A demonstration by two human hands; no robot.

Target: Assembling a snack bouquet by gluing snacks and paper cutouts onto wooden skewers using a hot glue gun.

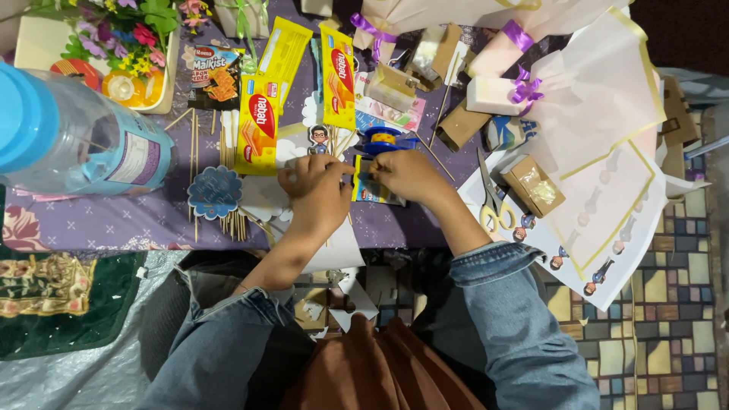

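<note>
Purple cloth with a small pale cross pattern covers the desk [114,220] in front of us. Our left hand [317,190] and right hand [408,176] meet at the middle of the view over a small glossy snack packet [370,190], a flat rectangle in blue and yellow. The left grip is narrow, fingertips pinched at the packet's left edge; the right grip is also narrow, curled on its upper right corner, so both hands hold the packet between them, just above the cloth.

At twelve o'clock from the hands lie two long yellow wafer packs [258,121], shiny foil with red ovals, and beside them a blue tape dispenser [387,139] with a round spool. Thin wooden skewers [231,220] spread at nine o'clock, near a scalloped blue paper medallion [214,192]. Further toward nine o'clock a clear plastic bottle [83,140] with a blue cap lies on its side, large and blurred.

At three o'clock rest scissors [493,205] with pale yellow handles, a small brown cardboard box [533,184] wrapped in crinkled film, and sheets of soft pink paper [600,114] with gold edging. Purple satin ribbons [525,89] bind pale boxes at one o'clock. Artificial flowers [125,30] sit at eleven o'clock. Our denim sleeves [516,319] frame a rust-brown fabric at six o'clock.
</note>
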